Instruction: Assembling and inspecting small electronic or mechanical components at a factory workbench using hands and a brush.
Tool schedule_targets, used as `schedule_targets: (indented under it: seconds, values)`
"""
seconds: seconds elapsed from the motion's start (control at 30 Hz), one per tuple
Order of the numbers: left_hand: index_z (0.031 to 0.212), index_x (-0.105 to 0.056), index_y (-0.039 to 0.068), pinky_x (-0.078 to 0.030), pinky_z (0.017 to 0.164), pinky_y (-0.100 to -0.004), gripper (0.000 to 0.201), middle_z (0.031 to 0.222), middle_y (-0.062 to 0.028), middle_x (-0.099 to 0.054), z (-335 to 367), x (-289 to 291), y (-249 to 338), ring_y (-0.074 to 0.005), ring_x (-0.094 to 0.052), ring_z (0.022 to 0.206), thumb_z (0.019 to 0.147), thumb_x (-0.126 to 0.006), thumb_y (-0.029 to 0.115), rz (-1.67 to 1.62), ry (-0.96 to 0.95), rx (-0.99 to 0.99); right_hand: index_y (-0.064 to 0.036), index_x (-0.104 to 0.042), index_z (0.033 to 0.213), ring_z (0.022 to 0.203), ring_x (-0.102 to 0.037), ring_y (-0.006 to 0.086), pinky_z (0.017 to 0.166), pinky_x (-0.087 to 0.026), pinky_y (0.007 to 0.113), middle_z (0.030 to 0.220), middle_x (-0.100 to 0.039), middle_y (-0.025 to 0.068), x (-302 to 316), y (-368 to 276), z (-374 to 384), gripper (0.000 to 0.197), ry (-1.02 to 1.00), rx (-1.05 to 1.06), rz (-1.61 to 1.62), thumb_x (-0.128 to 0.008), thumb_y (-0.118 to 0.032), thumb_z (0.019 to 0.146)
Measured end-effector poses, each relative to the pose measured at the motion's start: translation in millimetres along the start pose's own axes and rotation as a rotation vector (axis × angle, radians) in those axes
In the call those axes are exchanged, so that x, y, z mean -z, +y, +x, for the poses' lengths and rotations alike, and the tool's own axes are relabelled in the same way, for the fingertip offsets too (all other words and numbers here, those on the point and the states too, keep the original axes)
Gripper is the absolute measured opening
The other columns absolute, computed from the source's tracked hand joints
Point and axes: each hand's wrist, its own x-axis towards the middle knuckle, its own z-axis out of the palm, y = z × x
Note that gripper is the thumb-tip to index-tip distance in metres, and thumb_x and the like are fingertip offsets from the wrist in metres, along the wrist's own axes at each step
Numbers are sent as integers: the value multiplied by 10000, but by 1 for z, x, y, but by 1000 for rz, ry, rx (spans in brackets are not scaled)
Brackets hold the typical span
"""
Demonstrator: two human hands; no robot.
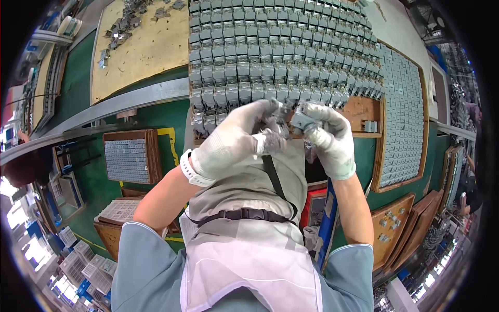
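Both of my hands wear whitish gloves with dirty grey fingertips. My right hand (pixel 331 138) pinches a small grey block-shaped part (pixel 302 120) between thumb and fingers, just past the front edge of the wooden tray. Close beside it, my left hand (pixel 231 136) has its fingers curled toward that part. Whatever lies between its thumb and fingers is blurred and partly hidden. Beyond both hands, rows of similar grey parts (pixel 270 52) fill most of the tray (pixel 364 110). A lone grey part (pixel 369 126) stands in the tray's near right corner.
To the right, another wooden tray (pixel 378 171) is packed with grey parts. At the far left, a pale board (pixel 150 54) bears a loose heap of dark metal pieces (pixel 125 26). A metal rail (pixel 145 99) runs at left. Stacked trays (pixel 154 156) stand on the green floor.
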Motion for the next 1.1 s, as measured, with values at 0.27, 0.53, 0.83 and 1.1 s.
schedule_targets:
  seconds: [0.27,0.53,0.83,1.1]
  values:
    - [1296,-532,-93,-513,837,-309,602,1010,-123,-663,11,-7,-25,-141,-616,920,777,-767,101,528,-39,-224,15,-724,1068,706,-626,94,503,-453,179,1139,-632,112,0,-2,-5,373,-10,176,-222,-864,-127,753]
    - [1170,-625,-59,-535,696,-331,486,762,-145,-649,10,-12,-16,-196,-621,658,701,-700,47,627,128,-288,-10,-739,1081,845,-629,116,657,-489,216,1135,-635,103,5,-2,-1,362,-37,177,-319,-841,-50,736]
    - [1105,-628,-55,-544,711,-352,456,776,-174,-652,9,-9,-9,-273,-659,673,672,-713,60,876,145,-248,22,-726,1045,980,-629,152,799,-521,253,1149,-628,121,-7,-10,-2,344,-16,149,-519,-841,14,722]
    - [1020,-636,-51,-521,647,-364,368,723,-179,-591,4,-5,-13,-286,-593,677,687,-726,77,899,147,-439,27,-725,992,907,-632,133,752,-520,261,1096,-641,106,-20,-15,-7,280,-11,191,-541,-826,22,730]
